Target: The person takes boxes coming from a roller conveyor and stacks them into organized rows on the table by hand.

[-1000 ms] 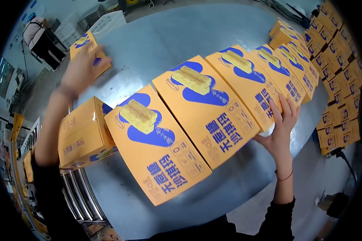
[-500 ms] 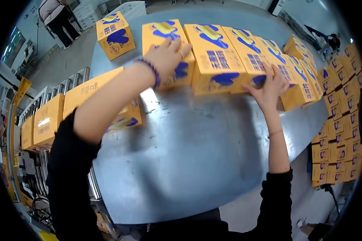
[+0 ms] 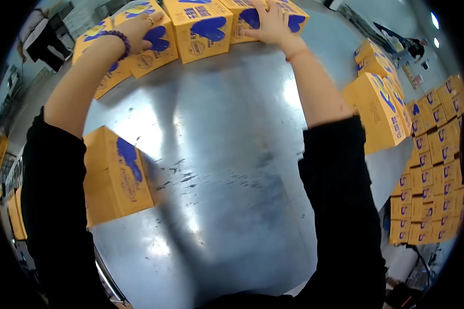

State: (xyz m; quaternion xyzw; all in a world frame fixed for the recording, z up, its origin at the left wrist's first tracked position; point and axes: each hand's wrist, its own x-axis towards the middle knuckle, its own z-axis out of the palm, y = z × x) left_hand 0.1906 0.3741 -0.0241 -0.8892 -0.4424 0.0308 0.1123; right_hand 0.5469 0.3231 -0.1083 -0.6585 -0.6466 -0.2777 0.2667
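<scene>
A row of yellow cartons with blue prints stands along the far edge of the metal table in the head view. My left hand (image 3: 134, 32), with a beaded bracelet, lies on the second carton (image 3: 154, 49) from the left, fingers extended. Beside it is the leftmost carton (image 3: 111, 81), partly covered by my forearm. No hand touches the middle carton (image 3: 205, 33). At the row's right end, my right hand (image 3: 272, 27) spreads its fingers over the top and front of a carton (image 3: 242, 27). Neither hand is wrapped around anything.
A single carton (image 3: 116, 177) sits at the table's left, beside my left sleeve. More cartons (image 3: 374, 110) stand at the right edge. Beyond are tall carton stacks (image 3: 435, 170). The scuffed metal table (image 3: 216, 154) lies between my arms. Other people are in the background.
Both hands have moved left and away from me, with the row of cartons shifting along. A gap now separates the row from the cartons at the right. The camera view has also shifted.
</scene>
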